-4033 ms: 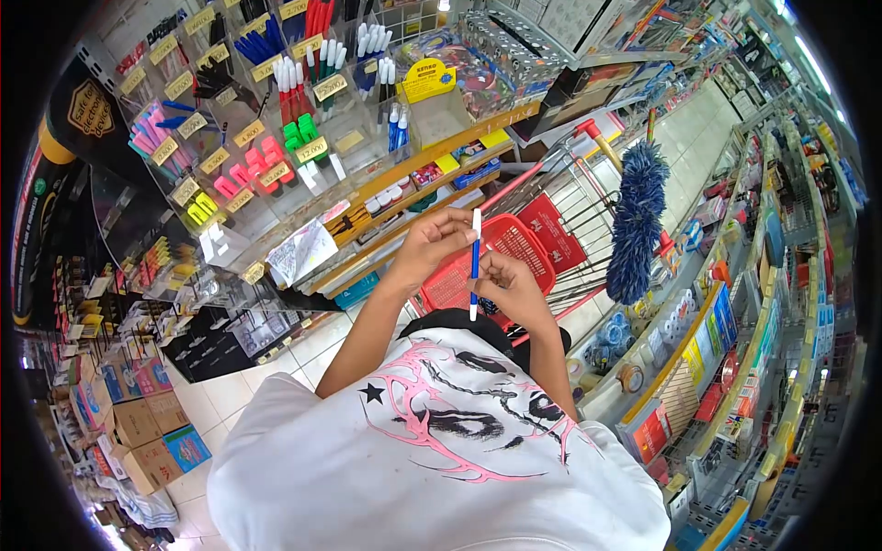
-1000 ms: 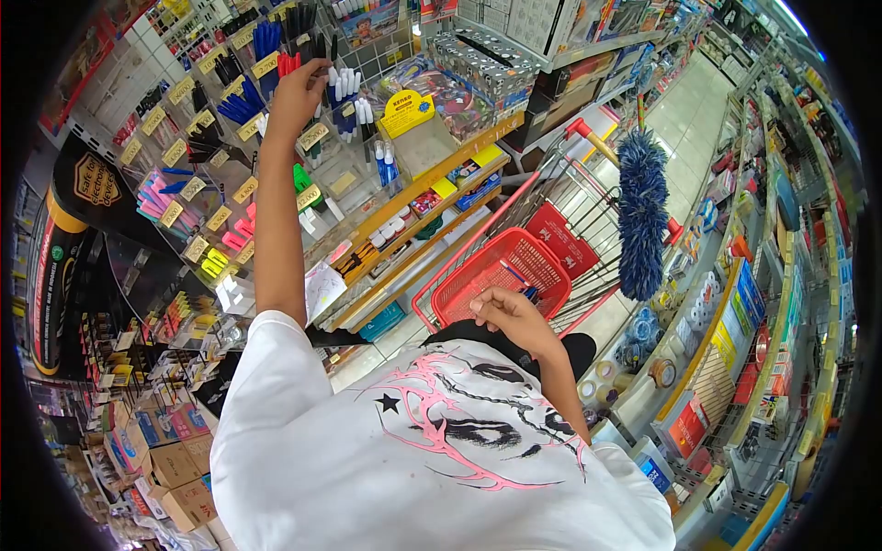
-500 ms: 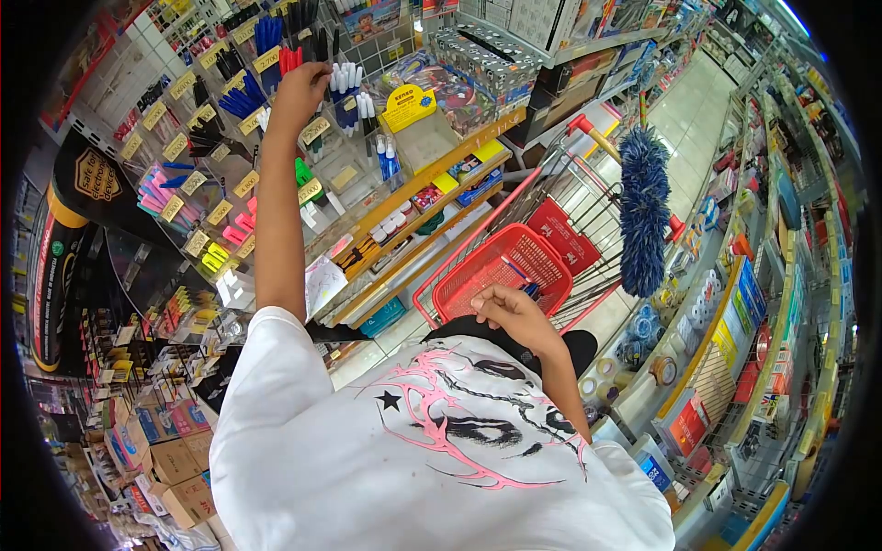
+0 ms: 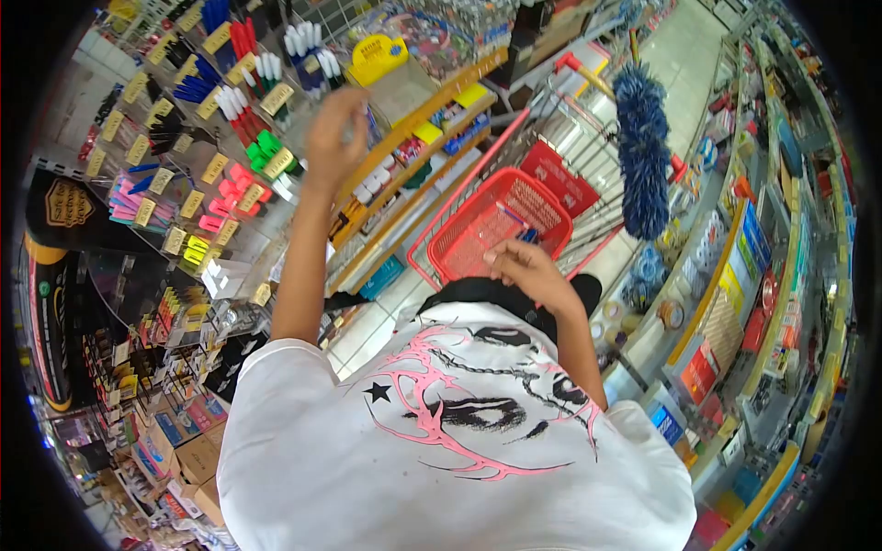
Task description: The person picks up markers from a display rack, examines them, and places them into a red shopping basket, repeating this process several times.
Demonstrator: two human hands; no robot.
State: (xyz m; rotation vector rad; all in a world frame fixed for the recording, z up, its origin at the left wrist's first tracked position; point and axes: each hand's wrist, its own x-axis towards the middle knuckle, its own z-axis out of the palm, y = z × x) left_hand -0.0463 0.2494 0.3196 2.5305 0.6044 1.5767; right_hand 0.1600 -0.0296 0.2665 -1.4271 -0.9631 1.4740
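Observation:
My left hand (image 4: 335,138) is raised over the pen display, its fingers bent and blurred, so I cannot tell whether it holds anything. Just right of it, partly covered, is a blue-and-white pen-shaped item (image 4: 372,127). White-capped markers (image 4: 303,39) and a yellow-backed display box (image 4: 377,57) stand beyond the hand. Green highlighters (image 4: 265,147) lie to its left. Low in front of my body, my right hand (image 4: 528,271) has curled fingers with the thumb near the index finger; whatever may be between them is not clear. Behind it sits a red basket (image 4: 450,243) containing blue pens (image 4: 527,235).
A shopping cart (image 4: 574,119) carries the basket, with a blue fluffy duster (image 4: 641,151) upright beside it. Pink highlighters (image 4: 234,191), blue pens and price tags fill the rack at left. Stocked shelves (image 4: 726,312) line the right side of the tiled aisle (image 4: 689,83).
My left hand has left the red pens and white-capped markers and come nearer, down and to the right. My right hand stays low by the basket. The view has shifted.

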